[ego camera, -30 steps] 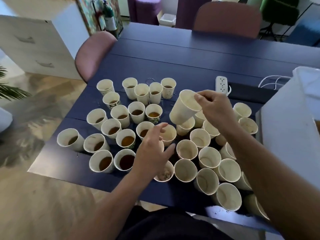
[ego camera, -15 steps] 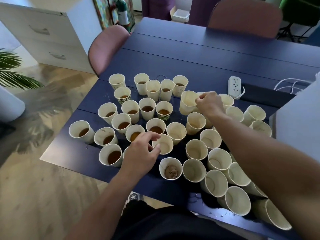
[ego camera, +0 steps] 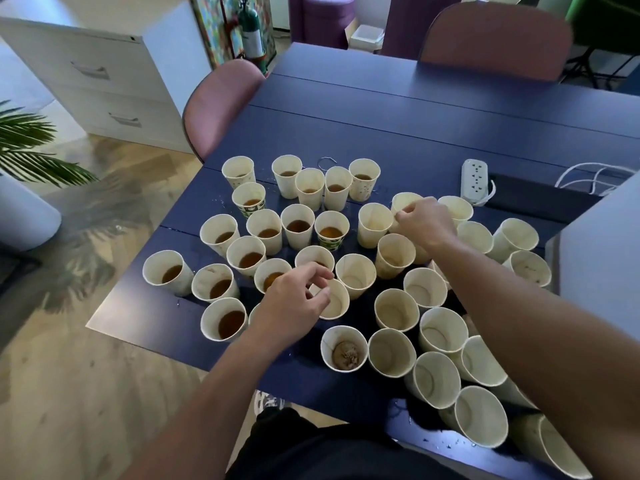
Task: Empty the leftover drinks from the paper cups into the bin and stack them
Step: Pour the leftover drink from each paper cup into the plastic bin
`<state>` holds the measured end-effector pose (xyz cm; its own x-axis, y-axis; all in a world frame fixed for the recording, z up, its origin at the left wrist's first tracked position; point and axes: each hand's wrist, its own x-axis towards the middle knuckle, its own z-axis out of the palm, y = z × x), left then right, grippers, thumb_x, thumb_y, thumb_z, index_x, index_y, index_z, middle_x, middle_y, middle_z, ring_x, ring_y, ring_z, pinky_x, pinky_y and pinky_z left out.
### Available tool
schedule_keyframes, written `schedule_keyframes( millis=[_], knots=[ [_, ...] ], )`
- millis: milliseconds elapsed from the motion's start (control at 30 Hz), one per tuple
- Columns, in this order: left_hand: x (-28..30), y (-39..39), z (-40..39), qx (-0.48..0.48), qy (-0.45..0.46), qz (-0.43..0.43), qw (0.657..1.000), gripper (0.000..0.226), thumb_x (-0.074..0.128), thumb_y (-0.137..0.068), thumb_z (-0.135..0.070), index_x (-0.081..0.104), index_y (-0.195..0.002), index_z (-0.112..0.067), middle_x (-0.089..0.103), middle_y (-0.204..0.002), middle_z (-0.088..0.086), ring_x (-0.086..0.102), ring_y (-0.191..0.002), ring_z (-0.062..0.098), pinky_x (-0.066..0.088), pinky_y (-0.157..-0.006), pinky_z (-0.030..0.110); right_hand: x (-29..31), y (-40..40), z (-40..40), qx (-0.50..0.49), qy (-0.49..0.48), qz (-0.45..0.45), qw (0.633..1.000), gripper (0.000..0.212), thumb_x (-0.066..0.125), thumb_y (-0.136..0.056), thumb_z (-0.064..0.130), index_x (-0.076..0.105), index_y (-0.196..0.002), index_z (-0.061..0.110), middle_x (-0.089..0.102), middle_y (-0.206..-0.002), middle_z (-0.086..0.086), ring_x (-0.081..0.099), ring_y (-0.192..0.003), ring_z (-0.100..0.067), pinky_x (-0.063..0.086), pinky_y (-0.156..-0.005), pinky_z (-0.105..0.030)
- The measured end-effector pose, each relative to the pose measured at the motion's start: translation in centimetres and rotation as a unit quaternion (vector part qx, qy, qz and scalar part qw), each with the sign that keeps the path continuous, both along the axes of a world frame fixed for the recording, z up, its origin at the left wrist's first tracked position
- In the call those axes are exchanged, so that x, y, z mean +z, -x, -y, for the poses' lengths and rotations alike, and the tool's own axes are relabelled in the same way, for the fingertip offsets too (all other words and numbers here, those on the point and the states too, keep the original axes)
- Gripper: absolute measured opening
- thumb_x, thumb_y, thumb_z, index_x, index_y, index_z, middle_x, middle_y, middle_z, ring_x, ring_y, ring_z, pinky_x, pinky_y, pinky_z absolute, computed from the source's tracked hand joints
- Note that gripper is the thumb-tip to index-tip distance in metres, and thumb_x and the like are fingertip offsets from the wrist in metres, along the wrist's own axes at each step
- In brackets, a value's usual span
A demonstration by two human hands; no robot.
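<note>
Many paper cups stand on the dark blue table (ego camera: 381,126). Cups on the left, like one at the front (ego camera: 225,320), hold brown drink. Cups on the right, like this one (ego camera: 391,351), look empty. One front cup (ego camera: 344,353) holds a brown lump. My left hand (ego camera: 294,303) hovers with loosely curled fingers over a partly hidden cup, its thumb by the rim of an empty cup (ego camera: 334,301). My right hand (ego camera: 424,221) has curled fingers between an upright cup (ego camera: 374,225) and the cup behind it (ego camera: 403,202); any grip is unclear. The white bin's edge (ego camera: 602,244) shows at the right.
A white power strip (ego camera: 474,180) with white cables (ego camera: 588,173) lies behind the cups. Pink chairs stand at the table's left (ego camera: 214,105) and far side (ego camera: 495,39). A white drawer cabinet (ego camera: 97,77) and a plant (ego camera: 31,147) are on the left.
My right hand lowered the tilted cup it carried and stood it among the others, then drew slightly right of it. My left hand moved left over the filled cups.
</note>
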<state>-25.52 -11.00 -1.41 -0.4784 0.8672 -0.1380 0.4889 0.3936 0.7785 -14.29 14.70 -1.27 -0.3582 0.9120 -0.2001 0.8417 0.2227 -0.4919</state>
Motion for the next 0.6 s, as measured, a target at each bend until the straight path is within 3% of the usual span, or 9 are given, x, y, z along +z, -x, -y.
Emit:
schedule_keyframes(
  millis=[167, 267, 500, 533, 600],
  knots=[
    [1.4, 1.1, -1.1, -0.009, 0.015, -0.01, 1.0, 0.012, 0.067, -0.095, -0.026, 0.064, -0.103, -0.034, 0.065, -0.084, -0.018, 0.06, -0.071, -0.004, 0.046, -0.072, 0.02, 2.8, -1.9, 2.1, 0.043, -0.001, -0.086, 0.995, 0.02, 0.06, -0.097, 0.03, 0.073, -0.111, 0.021, 0.069, -0.096, 0.006, 0.063, -0.076, -0.009, 0.046, -0.058, -0.023],
    [2.1, 2.5, -0.6, -0.027, 0.074, -0.028, 0.996, 0.008, 0.066, -0.096, -0.031, 0.061, -0.099, -0.035, 0.066, -0.085, -0.013, 0.06, -0.078, 0.002, 0.047, -0.077, 0.026, 3.3, -3.0, 4.8, 0.086, 0.031, -0.091, 0.992, 0.021, 0.064, -0.095, 0.031, 0.073, -0.113, 0.023, 0.073, -0.103, 0.001, 0.066, -0.083, -0.011, 0.052, -0.067, -0.025],
    [1.3, 4.5, 3.2, 0.051, 0.157, -0.106, 0.981, 0.007, 0.061, -0.095, -0.036, 0.062, -0.102, -0.033, 0.067, -0.09, -0.009, 0.064, -0.086, 0.015, 0.056, -0.081, 0.039, 2.6, -3.0, 11.6, 0.179, 0.052, -0.112, 0.976, 0.011, 0.066, -0.094, 0.028, 0.073, -0.103, 0.027, 0.068, -0.09, 0.013, 0.059, -0.077, 0.004, 0.039, -0.06, -0.007],
    [0.9, 4.7, 3.7, 0.066, 0.17, -0.126, 0.975, 0.012, 0.061, -0.095, -0.037, 0.062, -0.105, -0.031, 0.068, -0.092, -0.007, 0.064, -0.088, 0.018, 0.056, -0.082, 0.041, 2.4, -2.6, 12.3, 0.189, 0.06, -0.114, 0.973, 0.01, 0.065, -0.095, 0.028, 0.073, -0.102, 0.028, 0.066, -0.087, 0.016, 0.059, -0.078, 0.003, 0.042, -0.063, -0.007],
    [0.1, 4.9, 4.6, 0.085, 0.199, -0.151, 0.965, 0.019, 0.063, -0.092, -0.039, 0.062, -0.109, -0.03, 0.068, -0.098, -0.004, 0.065, -0.092, 0.021, 0.058, -0.083, 0.042, 2.1, -1.6, 13.3, 0.205, 0.077, -0.119, 0.968, 0.013, 0.065, -0.094, 0.029, 0.073, -0.105, 0.026, 0.069, -0.091, 0.013, 0.063, -0.084, -0.005, 0.054, -0.075, -0.021]
  ],
)
